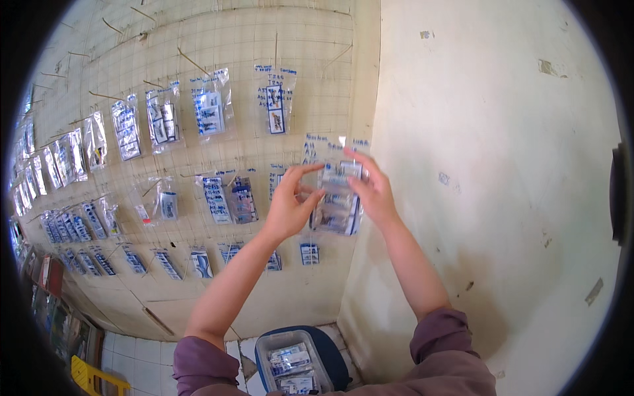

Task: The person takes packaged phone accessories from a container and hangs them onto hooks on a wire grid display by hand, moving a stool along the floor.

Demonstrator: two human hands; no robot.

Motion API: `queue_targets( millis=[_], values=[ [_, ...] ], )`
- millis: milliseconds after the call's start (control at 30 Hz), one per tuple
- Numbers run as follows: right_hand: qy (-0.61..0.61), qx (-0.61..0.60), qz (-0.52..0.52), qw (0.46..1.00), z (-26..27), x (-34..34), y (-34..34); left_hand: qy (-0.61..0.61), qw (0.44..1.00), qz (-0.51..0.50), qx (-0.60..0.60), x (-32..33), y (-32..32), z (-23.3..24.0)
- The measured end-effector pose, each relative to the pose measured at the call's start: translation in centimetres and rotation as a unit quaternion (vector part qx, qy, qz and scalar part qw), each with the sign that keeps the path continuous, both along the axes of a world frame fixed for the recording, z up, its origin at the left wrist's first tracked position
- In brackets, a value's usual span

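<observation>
A clear plastic bag with blue handwriting along its top hangs upright in front of the wire grid. Inside it are several small packets with blue edges. My left hand holds the bag's left edge, thumb and fingers close together there. On the other side, my right hand grips the right part, its thumb over the front and its index finger raised near the top edge. Whether a hook also bears the bag is hidden.
Hooks on the wire grid carry rows of similar bags; some hooks jut out bare. A plain wall bounds the right. Below, a plastic tub of packets rests on a dark blue seat. A yellow plastic object stands lower left.
</observation>
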State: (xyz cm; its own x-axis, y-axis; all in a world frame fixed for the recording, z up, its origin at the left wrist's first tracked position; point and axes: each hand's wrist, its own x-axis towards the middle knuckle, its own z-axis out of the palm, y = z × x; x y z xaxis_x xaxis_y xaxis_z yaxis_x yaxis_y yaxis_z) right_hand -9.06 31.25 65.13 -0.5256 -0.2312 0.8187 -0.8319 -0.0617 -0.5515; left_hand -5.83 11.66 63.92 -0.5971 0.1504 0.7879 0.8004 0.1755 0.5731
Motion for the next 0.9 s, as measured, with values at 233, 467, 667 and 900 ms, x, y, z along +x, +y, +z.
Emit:
queue_targets(
  millis=[233,467,667,900],
  values=[
    [0.135,0.016,-0.024,0.99,12.0,-6.9,0.5,0.176,0.97,0.133,-0.098,-4.0,1.6,11.3],
    [0.21,-0.003,-0.1,0.973,19.5,-10.0,1.9,0.142,0.977,0.148,-0.053,-7.4,3.5,18.0],
    [0.29,-0.045,-0.208,0.933,21.4,-12.9,2.1,0.128,0.981,0.133,-0.055,-9.7,4.8,19.6],
    [0.243,-0.027,-0.181,0.952,21.3,-14.0,1.9,0.094,0.984,0.143,-0.052,-10.0,5.0,19.6]
  ],
)
